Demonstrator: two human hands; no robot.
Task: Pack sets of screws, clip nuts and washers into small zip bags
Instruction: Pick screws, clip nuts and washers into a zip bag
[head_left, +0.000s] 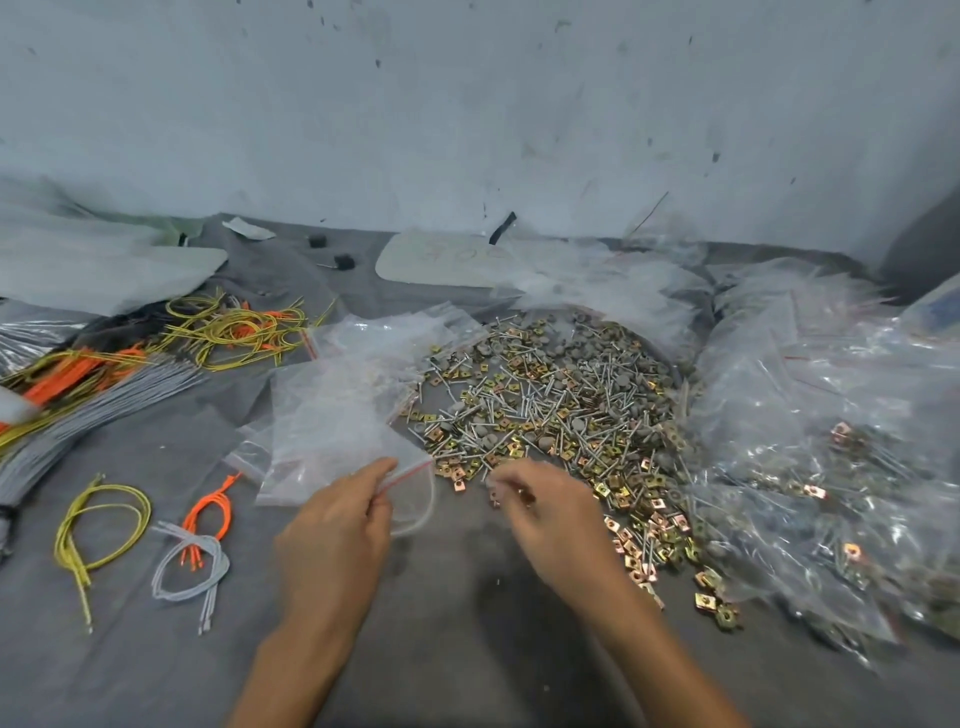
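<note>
On the head view I make out faint red marks on the pale board (441, 260) by the wall, too washed out for me to read. The left hand (337, 535) lies knuckles-up, thumb and fingers pinching the red-striped mouth of 1 small clear zip bag (413, 499), which gapes open just beside the right hand (550, 519), whose curled fingers pinch small parts (497, 491) too blurred for me to name. Both hands sit at the near edge of the heap (545, 405) of silver screws, brassy clip nuts and grey washers on the grey cloth (467, 623).
</note>
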